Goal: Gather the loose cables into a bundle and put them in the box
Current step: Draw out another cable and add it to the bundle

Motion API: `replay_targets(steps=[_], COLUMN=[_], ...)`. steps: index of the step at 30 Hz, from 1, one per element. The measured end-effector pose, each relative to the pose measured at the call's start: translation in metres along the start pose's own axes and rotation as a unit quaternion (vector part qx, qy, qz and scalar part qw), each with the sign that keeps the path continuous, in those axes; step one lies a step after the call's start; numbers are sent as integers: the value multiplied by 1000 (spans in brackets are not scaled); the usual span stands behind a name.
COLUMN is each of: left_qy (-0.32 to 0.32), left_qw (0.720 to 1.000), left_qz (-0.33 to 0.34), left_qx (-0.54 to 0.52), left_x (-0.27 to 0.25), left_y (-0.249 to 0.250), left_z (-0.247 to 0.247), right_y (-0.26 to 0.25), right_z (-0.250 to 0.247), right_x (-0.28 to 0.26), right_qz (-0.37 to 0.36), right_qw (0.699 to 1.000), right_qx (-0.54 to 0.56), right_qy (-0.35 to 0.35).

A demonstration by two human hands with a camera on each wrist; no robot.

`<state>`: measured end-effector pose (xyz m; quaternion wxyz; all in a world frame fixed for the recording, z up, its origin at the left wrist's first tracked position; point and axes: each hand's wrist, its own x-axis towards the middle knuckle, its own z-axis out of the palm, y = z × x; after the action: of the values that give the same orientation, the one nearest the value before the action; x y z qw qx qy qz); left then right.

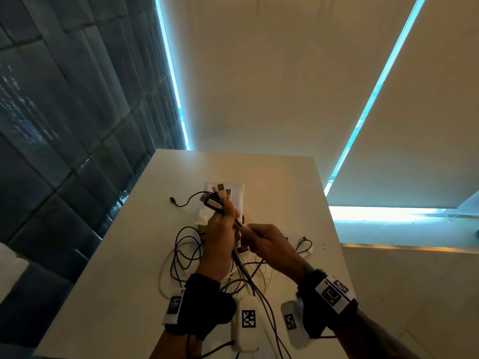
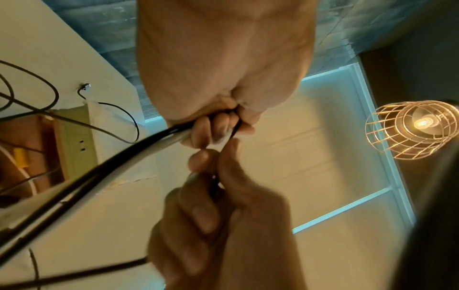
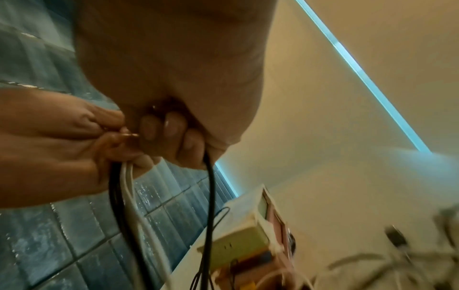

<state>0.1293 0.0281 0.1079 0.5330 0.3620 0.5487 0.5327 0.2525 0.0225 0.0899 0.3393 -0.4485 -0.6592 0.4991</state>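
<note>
With the left hand (image 1: pixel 220 229) clenched round the black and white cables (image 1: pixel 241 265) and their plugs fanning above its fingers, the right hand (image 1: pixel 269 244), pinching one thin black cable (image 3: pixel 209 188), should feed it alongside, the open cardboard box (image 1: pixel 233 195) lying beyond both fists.

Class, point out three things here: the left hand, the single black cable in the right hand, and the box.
left hand (image 1: pixel 219 230), head view, back of hand
black cable (image 3: pixel 210 196), right wrist view, hanging stretch
box (image 2: pixel 77 141), left wrist view, side wall
</note>
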Motion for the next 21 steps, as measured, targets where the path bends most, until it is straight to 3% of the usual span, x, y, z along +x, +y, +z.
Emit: replay_targets(steps=[2,7,11,17,21], left_qy=[0,-12,-10,-83,-74], left_qw=[999,999,1000,996,997], left_qz=[-2,-50,-14,13,22], left_qx=[-37,-5,-24,-2,0], left_x=[2,5,6,8,11], left_y=[0,-2,9,17,15], left_z=[0,4,-2,-12,-17], right_y=[7,23,43,96,107], right_z=[2,11,14,10,13], right_x=[-5,0,6,8,10], right_qz=[7,16,31,107,135], right_qw=[999,999,998,988,982], right_qx=[38,11,-53,-96,-102], right_qy=[-4,33,18,60,81])
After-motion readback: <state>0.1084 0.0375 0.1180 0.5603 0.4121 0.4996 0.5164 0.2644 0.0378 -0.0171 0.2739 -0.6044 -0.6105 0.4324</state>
